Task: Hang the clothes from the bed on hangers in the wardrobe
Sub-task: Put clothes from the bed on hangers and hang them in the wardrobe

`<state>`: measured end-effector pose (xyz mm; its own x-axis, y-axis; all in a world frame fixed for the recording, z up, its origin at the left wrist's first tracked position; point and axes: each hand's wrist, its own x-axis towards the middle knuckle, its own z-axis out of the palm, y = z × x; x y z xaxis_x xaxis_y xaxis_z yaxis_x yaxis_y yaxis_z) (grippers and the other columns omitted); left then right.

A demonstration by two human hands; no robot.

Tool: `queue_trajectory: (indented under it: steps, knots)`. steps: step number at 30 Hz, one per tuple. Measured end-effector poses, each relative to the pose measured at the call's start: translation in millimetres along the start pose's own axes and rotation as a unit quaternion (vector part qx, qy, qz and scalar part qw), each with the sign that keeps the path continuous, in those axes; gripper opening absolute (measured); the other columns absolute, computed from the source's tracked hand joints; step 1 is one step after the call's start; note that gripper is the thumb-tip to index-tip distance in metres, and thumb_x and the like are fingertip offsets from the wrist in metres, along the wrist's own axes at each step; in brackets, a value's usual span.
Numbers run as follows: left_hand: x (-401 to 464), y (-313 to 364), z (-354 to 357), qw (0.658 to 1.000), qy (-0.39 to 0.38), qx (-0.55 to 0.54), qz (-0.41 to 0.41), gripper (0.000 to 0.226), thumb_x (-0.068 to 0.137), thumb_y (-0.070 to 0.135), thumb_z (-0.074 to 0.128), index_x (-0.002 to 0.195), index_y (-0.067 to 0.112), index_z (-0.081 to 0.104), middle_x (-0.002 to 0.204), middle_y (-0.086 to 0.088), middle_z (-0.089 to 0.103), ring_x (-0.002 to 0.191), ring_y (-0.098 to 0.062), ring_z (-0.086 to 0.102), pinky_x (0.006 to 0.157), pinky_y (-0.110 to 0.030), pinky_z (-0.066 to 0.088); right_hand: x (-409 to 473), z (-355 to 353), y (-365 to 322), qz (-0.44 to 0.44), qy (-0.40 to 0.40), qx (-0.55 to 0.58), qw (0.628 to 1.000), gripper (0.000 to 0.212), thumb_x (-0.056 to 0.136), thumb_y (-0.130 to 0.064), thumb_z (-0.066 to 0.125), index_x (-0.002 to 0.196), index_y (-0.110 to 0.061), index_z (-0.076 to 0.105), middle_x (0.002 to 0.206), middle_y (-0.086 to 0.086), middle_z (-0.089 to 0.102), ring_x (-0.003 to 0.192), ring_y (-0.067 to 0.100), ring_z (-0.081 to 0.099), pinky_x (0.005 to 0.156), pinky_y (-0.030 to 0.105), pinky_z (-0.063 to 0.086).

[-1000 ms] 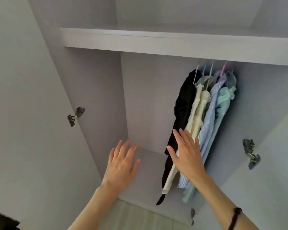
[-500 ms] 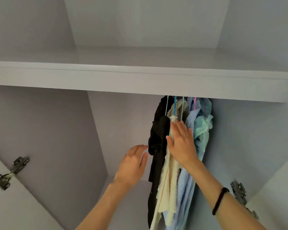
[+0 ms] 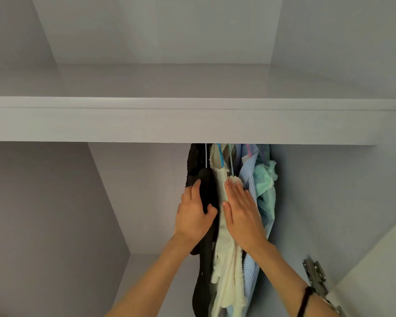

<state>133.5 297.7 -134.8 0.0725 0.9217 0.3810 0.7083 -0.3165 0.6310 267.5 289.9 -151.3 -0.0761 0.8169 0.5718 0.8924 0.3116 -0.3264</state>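
Head view: we have both hands on the hung clothes under the wardrobe shelf (image 3: 192, 124).
Left hand (image 3: 193, 217) curls round the black garment (image 3: 205, 259); right hand (image 3: 241, 212) lies flat, fingers straight, on the frilled cream one (image 3: 229, 277), beside the striped blue shirt (image 3: 249, 172).

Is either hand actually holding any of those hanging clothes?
The left hand grips the black garment near its upper part; the right hand only presses flat against the cream garment.
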Motion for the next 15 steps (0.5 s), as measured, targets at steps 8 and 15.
queue_trajectory:
  steps: [8,15]
  knots:
    - [52,-16,-14,0.997,-0.001,-0.029,-0.065,0.051,0.089,0.012,0.057,0.137,0.010,0.039,0.132,-0.011,0.043,0.124,-0.026,0.033,0.101,-0.026,0.028,-2,1,0,-0.008,0.012,0.002,1.000,0.052,0.100,-0.033,0.019,0.137,-0.003,0.041,0.139,0.012,0.047,0.132,0.022,0.036,0.109,0.038,0.031]
    - [65,-14,-8,0.973,-0.012,-0.211,-0.096,0.024,0.087,0.009,0.062,0.110,0.013,0.060,0.103,-0.002,0.060,0.097,-0.018,0.059,0.084,-0.023,0.051,-2,1,-4,0.001,0.023,-0.001,1.000,0.054,0.101,-0.035,0.016,0.135,-0.006,0.044,0.136,0.011,0.050,0.130,0.023,0.042,0.103,0.048,0.037]
